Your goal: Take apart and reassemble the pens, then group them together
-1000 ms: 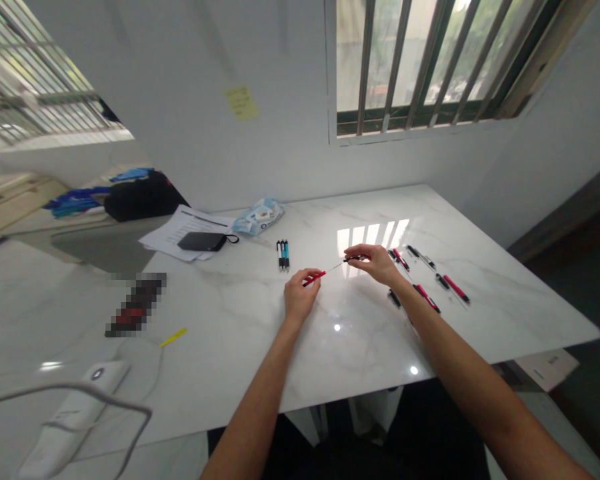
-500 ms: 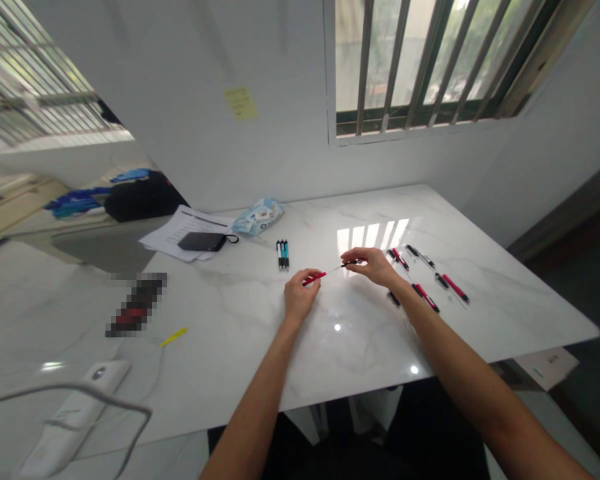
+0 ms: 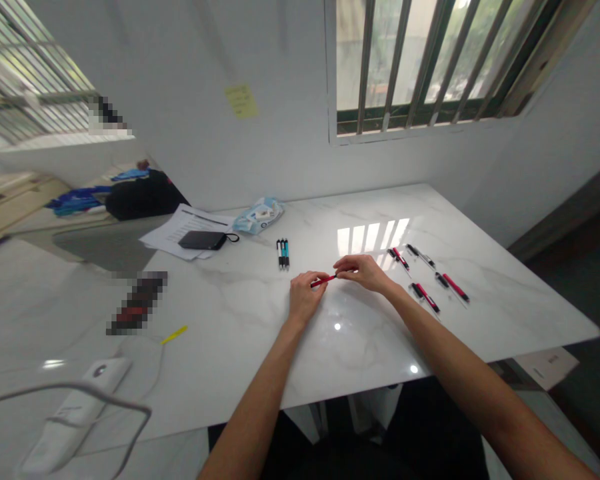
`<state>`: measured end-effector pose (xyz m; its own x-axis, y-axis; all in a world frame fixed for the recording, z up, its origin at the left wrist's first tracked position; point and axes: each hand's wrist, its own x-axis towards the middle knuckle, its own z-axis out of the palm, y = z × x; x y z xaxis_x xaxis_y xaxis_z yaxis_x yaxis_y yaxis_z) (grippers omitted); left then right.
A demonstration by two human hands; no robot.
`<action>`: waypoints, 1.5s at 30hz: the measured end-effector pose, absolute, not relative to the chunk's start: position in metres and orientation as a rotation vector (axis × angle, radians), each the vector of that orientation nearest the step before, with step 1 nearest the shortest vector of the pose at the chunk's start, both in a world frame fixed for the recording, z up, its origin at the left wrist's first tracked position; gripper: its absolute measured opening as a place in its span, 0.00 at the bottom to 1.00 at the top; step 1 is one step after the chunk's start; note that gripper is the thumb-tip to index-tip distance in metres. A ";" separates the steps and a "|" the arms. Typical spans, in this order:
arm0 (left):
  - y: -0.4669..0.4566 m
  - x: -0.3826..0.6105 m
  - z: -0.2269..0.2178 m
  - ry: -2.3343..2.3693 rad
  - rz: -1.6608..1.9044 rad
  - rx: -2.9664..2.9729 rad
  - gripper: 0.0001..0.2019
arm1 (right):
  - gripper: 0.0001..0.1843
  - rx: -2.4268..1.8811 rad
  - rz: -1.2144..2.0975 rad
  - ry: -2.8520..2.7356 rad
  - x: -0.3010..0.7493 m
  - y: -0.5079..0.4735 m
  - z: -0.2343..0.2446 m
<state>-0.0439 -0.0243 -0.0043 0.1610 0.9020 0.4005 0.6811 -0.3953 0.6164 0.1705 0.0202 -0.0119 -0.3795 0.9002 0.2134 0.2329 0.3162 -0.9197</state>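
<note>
- My left hand (image 3: 306, 293) grips the red pen (image 3: 323, 281) at its nearer end, with the fingers curled tight round the barrel and the thumb on top.
- My right hand (image 3: 364, 272) has its thumb and fingertips pinched shut on the pen's far end. I cannot make out what lies under them.
- The pen is slim with a bright red barrel. Only a short stretch of it shows between my two hands, tilted slightly up toward the right.
- I hold it just above the white marble table (image 3: 260, 347), near the table's middle, with my hands close together.
- Beside my right forearm, several red-and-black pens (image 3: 427, 297) lie scattered on the table.
- Beyond my left hand, three dark pens (image 3: 283, 254) lie side by side, touching.
</note>
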 end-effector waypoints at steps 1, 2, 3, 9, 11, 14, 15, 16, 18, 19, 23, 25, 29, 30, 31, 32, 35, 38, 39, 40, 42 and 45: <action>-0.024 -0.044 -0.004 1.514 1.085 2.144 0.06 | 0.14 -1.033 1.093 -1.813 0.171 0.021 -0.013; -0.024 -0.044 -0.005 1.504 1.097 2.136 0.06 | 0.14 -1.052 1.096 -1.816 0.172 0.021 -0.013; -0.023 -0.045 -0.005 1.495 1.107 2.125 0.06 | 0.15 -1.066 1.095 -1.815 0.173 0.022 -0.013; -0.019 -0.049 -0.011 1.484 1.170 2.010 0.07 | 0.18 -1.024 1.038 -1.899 0.185 0.022 -0.007; -0.019 -0.050 -0.013 1.502 1.166 2.001 0.07 | 0.15 -1.011 1.043 -1.920 0.187 0.022 -0.007; -0.020 -0.051 -0.013 1.530 1.149 1.994 0.07 | 0.14 -1.019 1.008 -1.936 0.190 0.024 -0.007; -0.020 -0.051 -0.012 1.536 1.145 1.991 0.07 | 0.14 -1.030 0.975 -1.937 0.191 0.024 -0.007; -0.020 -0.051 -0.012 1.541 1.143 1.987 0.07 | 0.14 -1.042 0.942 -1.933 0.192 0.025 -0.006; -0.020 -0.051 -0.012 1.543 1.143 1.981 0.07 | 0.14 -1.051 0.911 -1.916 0.195 0.026 -0.005; -0.020 -0.052 -0.013 1.542 1.144 1.977 0.07 | 0.15 -1.045 0.918 -1.908 0.196 0.026 -0.004; -0.019 -0.052 -0.015 1.536 1.146 1.964 0.07 | 0.16 -0.991 1.011 -1.882 0.196 0.026 -0.005; -0.019 -0.052 -0.015 1.533 1.148 1.969 0.07 | 0.17 -0.987 1.033 -1.850 0.194 0.027 -0.007; -0.020 -0.052 -0.014 1.526 1.147 1.989 0.07 | 0.18 -0.983 1.084 -1.768 0.190 0.028 -0.012; -0.020 -0.052 -0.014 1.528 1.145 1.992 0.07 | 0.18 -0.979 1.100 -1.748 0.189 0.028 -0.013; -0.020 -0.052 -0.014 1.530 1.142 1.994 0.07 | 0.18 -0.976 1.114 -1.729 0.189 0.028 -0.013; -0.020 -0.052 -0.014 1.533 1.136 1.996 0.07 | 0.19 -0.974 1.127 -1.713 0.188 0.028 -0.014; -0.021 -0.051 -0.014 1.530 1.120 1.996 0.07 | 0.19 -0.958 1.183 -1.663 0.187 0.027 -0.013; -0.020 -0.051 -0.016 1.527 1.112 1.987 0.07 | 0.19 -0.941 1.223 -1.646 0.187 0.026 -0.012; -0.020 -0.051 -0.016 1.527 1.109 1.982 0.07 | 0.18 -0.941 1.222 -1.651 0.188 0.026 -0.012; -0.020 -0.051 -0.017 1.528 1.106 1.978 0.07 | 0.18 -0.943 1.219 -1.658 0.188 0.026 -0.012; -0.020 -0.051 -0.017 1.530 1.106 1.968 0.07 | 0.19 -0.947 1.216 -1.663 0.188 0.026 -0.012; -0.020 -0.051 -0.016 1.517 1.121 1.963 0.07 | 0.20 -0.986 1.204 -1.658 0.187 0.025 -0.011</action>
<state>-0.0514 -0.0198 -0.0159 0.0814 0.9364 0.3413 0.6013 -0.3193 0.7325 0.1868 0.0250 -0.0111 -0.3369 0.9246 0.1780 0.1171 0.2287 -0.9664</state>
